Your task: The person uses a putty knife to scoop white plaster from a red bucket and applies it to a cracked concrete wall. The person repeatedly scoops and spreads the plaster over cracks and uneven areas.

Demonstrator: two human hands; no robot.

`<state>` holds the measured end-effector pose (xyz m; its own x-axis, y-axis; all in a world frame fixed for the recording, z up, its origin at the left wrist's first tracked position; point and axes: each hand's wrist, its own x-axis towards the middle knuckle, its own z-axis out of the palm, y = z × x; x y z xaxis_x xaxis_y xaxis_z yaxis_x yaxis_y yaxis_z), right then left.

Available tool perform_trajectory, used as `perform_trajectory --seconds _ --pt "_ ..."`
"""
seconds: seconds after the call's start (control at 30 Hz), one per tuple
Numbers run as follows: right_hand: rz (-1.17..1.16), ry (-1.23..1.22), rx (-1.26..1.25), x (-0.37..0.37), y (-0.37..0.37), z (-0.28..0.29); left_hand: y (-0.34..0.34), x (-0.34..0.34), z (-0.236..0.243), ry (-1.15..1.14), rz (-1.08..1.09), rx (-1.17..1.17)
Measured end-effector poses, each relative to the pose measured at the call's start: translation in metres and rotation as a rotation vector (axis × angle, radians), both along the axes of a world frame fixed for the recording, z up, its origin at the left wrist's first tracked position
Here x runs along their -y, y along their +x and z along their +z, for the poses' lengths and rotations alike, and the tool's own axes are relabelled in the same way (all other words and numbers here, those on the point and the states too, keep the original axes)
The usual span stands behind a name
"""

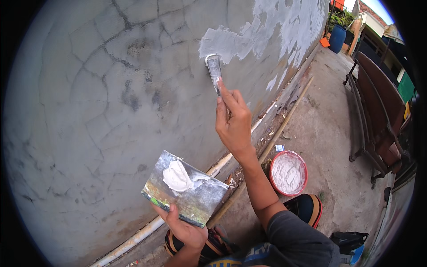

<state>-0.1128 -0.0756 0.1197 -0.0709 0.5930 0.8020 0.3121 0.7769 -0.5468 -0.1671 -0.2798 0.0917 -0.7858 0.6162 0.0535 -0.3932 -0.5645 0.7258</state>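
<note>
My right hand (234, 116) grips a putty knife (214, 70), its blade edge at the grey cracked wall (120, 102). White paste shows along that edge, just below the lower left end of a patch of white filler (235, 42) spread on the wall. Lower down, my left hand (184, 229) is closed around the near edge of a flat, stained board (207, 198). A thick dollop of white putty (177, 176) lies on the board's upper face. The board is tilted and held apart from the putty knife.
A red-rimmed basin (306, 178) of white putty stands on the ground beside my shoe (307, 209). A white pipe (138, 238) and a bamboo pole (284, 124) run along the wall's foot. To the right are a brown bench (376, 102) and, farther off, a blue barrel (337, 38).
</note>
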Motion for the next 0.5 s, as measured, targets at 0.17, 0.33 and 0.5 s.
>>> perform_trajectory --seconds 0.17,0.33,0.5 --pt "0.085 -0.075 0.032 0.014 0.005 -0.046 0.002 0.001 0.002 -0.004 -0.032 -0.009" --pt "0.106 -0.078 0.057 0.028 0.029 -0.029 0.003 0.003 0.003 0.013 -0.022 -0.035" --pt "0.031 -0.007 0.072 0.010 0.030 0.036 0.004 0.005 0.007 0.023 -0.046 -0.073"
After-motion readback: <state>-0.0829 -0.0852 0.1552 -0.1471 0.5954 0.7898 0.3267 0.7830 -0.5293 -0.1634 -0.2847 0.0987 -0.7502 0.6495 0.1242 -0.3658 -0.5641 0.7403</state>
